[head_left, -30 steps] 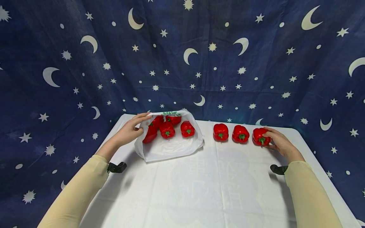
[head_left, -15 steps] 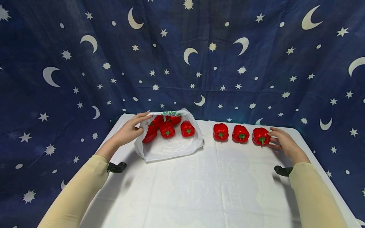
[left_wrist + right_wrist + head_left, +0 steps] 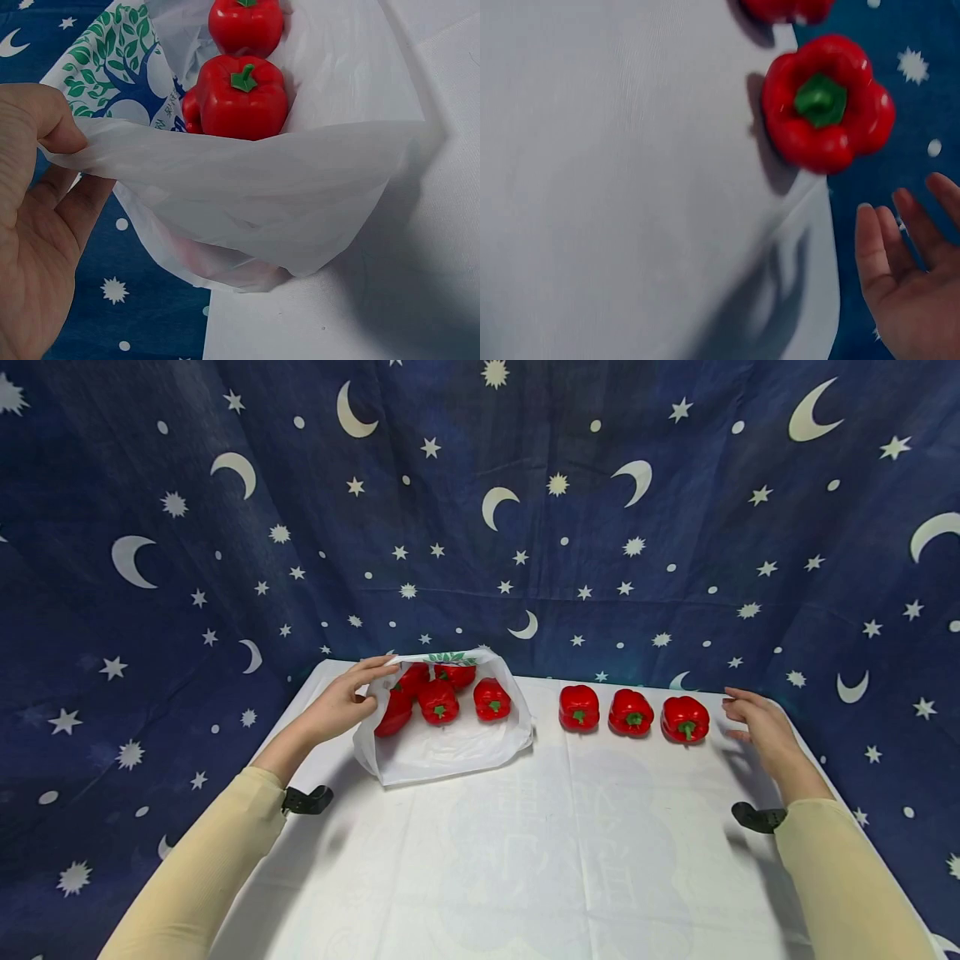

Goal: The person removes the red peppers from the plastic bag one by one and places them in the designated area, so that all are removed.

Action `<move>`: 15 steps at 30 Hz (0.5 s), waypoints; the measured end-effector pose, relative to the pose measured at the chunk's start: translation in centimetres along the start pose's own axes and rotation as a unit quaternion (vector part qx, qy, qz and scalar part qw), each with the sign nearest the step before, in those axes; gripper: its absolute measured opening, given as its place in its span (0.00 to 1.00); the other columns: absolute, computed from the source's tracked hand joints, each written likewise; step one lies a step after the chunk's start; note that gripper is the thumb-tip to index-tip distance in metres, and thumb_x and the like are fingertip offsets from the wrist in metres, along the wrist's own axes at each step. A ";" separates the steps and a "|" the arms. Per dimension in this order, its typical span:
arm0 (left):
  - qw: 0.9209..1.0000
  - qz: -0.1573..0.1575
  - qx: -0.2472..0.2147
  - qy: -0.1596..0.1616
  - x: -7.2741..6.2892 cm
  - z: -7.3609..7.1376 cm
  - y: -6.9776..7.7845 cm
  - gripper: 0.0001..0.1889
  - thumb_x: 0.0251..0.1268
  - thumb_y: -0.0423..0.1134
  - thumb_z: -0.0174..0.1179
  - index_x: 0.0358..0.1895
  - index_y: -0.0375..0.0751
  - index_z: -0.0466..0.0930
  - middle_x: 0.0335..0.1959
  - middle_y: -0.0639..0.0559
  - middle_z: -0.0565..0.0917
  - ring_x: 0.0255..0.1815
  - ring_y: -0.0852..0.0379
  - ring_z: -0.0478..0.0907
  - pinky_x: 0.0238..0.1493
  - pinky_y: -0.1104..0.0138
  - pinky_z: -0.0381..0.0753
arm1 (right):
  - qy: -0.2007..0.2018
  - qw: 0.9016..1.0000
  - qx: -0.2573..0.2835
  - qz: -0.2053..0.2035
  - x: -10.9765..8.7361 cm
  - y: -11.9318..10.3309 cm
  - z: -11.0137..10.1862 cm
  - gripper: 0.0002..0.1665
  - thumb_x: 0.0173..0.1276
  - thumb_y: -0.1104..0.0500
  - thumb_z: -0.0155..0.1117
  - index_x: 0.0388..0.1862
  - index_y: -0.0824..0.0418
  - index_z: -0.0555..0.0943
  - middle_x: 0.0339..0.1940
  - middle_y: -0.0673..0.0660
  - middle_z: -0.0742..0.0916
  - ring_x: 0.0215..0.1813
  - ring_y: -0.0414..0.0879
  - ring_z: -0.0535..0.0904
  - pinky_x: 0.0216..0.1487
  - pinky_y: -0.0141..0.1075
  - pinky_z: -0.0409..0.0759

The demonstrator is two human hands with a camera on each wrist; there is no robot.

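My left hand [image 3: 341, 700] pinches the left rim of a white plastic bag [image 3: 442, 758]; in the left wrist view thumb and fingers grip its edge, next to a printed green-leaved tree. The bag's mouth faces me, and several red bell peppers [image 3: 438, 702] lie inside, partly hidden by the bag's side. On the table to the right, three more red bell peppers stand in a row: a left one [image 3: 579, 707], a middle one [image 3: 631, 712] and a right one [image 3: 685, 719]. Just right of the last pepper is my right hand [image 3: 765, 731], fingers apart from it and holding nothing.
A white cloth covers the table [image 3: 510, 868]. Behind it and along both sides hangs a dark blue curtain [image 3: 450, 527] with moons and stars. The pepper row stands near the table's back edge.
My right hand has let go of the rightmost pepper and drawn away to the right. That pepper stays at the row's end. The left hand keeps its hold on the bag.
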State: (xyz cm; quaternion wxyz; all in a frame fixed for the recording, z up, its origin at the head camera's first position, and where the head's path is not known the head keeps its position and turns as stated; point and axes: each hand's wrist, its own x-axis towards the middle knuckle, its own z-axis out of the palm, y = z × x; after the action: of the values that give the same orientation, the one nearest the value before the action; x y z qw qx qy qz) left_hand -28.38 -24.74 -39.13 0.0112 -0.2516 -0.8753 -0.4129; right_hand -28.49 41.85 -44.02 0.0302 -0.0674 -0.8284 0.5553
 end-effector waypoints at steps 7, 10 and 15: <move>1.000 -0.003 0.006 0.003 -0.2 0.1 1.1 0.29 0.71 0.20 0.47 0.74 0.38 0.70 0.81 0.48 0.58 0.73 0.46 0.62 0.30 0.65 0.66 | 0.039 0.998 0.016 -0.039 -0.8 -2.2 1.5 0.33 0.80 0.53 0.50 0.79 0.64 0.65 0.54 0.37 0.78 0.51 0.31 0.72 0.46 0.24 0.78; 1.000 -0.004 0.004 0.002 -0.6 0.0 2.4 0.29 0.70 0.19 0.46 0.74 0.34 0.70 0.81 0.44 0.58 0.73 0.43 0.62 0.29 0.65 0.65 | 0.039 0.997 0.029 -0.062 -1.3 -3.3 2.4 0.32 0.80 0.54 0.51 0.79 0.63 0.67 0.60 0.44 0.78 0.53 0.31 0.72 0.47 0.23 0.78; 1.000 0.005 0.002 -0.004 -0.9 -0.2 3.9 0.28 0.70 0.19 0.46 0.73 0.31 0.69 0.80 0.39 0.58 0.72 0.40 0.62 0.29 0.65 0.65 | 0.021 0.994 0.051 -0.089 -1.9 -4.8 3.9 0.30 0.80 0.56 0.52 0.78 0.61 0.69 0.65 0.48 0.77 0.56 0.33 0.72 0.50 0.23 0.77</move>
State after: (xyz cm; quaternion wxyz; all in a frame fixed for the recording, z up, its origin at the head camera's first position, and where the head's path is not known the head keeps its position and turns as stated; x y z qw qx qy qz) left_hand -25.86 -23.25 -36.43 0.0096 -0.2574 -0.8749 -0.4101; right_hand -27.46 36.22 -41.06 0.1001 -0.0033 -0.8007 0.5906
